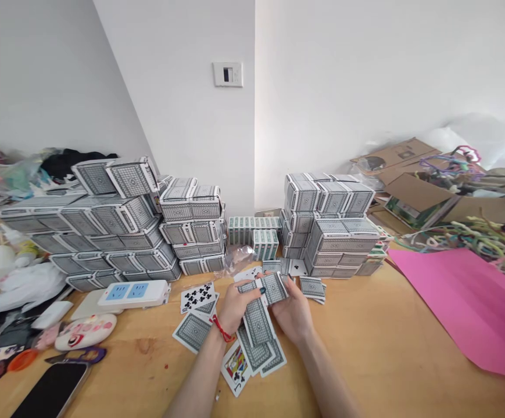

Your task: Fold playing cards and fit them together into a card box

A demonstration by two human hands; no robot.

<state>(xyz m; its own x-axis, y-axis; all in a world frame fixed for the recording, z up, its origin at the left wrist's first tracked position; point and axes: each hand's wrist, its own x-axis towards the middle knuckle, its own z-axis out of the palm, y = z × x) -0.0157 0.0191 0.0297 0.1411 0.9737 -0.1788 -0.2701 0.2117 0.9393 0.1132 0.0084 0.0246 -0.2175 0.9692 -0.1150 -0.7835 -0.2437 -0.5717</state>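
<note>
My left hand [235,307], with a red cord at the wrist, pinches playing cards between thumb and fingers. My right hand [294,316] curls round the far end of a patterned playing card [275,288], which meets the cards under my left thumb. Another card [257,322] slants down below my left hand, over a loose spread of cards [256,355] on the table. Face up at the bottom of that spread is a jack of clubs [236,367]. A ten of clubs [198,297] lies left of my left hand. More cards [312,288] lie beyond my right hand.
Stacked card blocks rise at the left [121,217], centre-left [193,226] and right [339,232]. Small card boxes [265,244] stand between. A power strip [134,294], phone [52,390] and utility knife [78,355] lie left; pink paper [465,313] and cardboard boxes [426,203] are right.
</note>
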